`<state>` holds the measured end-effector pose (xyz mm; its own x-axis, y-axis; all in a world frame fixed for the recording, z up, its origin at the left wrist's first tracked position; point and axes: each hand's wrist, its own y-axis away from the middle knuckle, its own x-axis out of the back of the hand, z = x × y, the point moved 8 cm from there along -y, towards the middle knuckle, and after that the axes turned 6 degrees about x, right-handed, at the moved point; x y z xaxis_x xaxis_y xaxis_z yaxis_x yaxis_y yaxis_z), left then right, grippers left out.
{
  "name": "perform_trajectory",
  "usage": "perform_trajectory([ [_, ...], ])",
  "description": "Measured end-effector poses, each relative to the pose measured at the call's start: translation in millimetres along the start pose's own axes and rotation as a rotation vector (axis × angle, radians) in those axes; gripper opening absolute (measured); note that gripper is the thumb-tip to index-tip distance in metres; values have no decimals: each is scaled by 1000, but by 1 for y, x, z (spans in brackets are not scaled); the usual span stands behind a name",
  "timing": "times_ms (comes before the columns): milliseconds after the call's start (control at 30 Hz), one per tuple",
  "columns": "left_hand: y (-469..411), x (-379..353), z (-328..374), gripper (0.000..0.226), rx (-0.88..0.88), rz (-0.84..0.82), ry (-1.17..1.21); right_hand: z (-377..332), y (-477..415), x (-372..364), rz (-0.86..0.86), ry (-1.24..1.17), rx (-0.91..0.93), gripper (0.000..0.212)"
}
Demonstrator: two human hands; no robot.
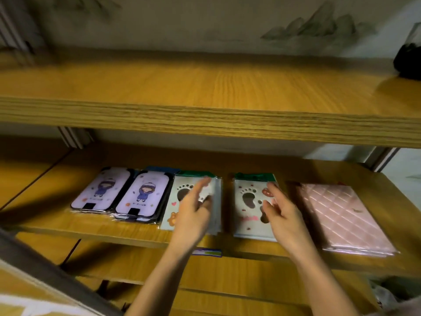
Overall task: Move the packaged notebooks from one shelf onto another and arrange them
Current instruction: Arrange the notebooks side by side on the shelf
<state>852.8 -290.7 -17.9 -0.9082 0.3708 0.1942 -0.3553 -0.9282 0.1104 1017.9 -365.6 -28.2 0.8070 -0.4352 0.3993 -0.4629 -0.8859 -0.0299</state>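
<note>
Lower shelf point(227, 166), wood, carries a row of packaged notebooks. From 9 o'clock: two lilac cartoon-girl packs point(120, 195), edges overlapping; a footprint pack point(180, 201); a second footprint pack point(249, 201) just beside it, small gap between; pink quilted pack point(346, 222) at 3 o'clock. Left hand point(196, 208) released, fingers spread over the first footprint pack. Right hand point(281, 215) released, over the second pack's right edge; contact unclear, blurred. Upper shelf point(205, 87) above.
</note>
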Motion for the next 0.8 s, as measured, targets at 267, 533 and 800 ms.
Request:
perform_trajectory([
  [267,-14,57,-41,39,93,-54,-64,-22,-2,-94,-147,-146,-120,52],
  [533,-27,56,-58,55,196,-144,3,-18,-5,-107,-99,20,-249,58],
  [800,-27,52,-53,66,193,-133,-73,-25,-3,-115,-115,220,-188,63],
])
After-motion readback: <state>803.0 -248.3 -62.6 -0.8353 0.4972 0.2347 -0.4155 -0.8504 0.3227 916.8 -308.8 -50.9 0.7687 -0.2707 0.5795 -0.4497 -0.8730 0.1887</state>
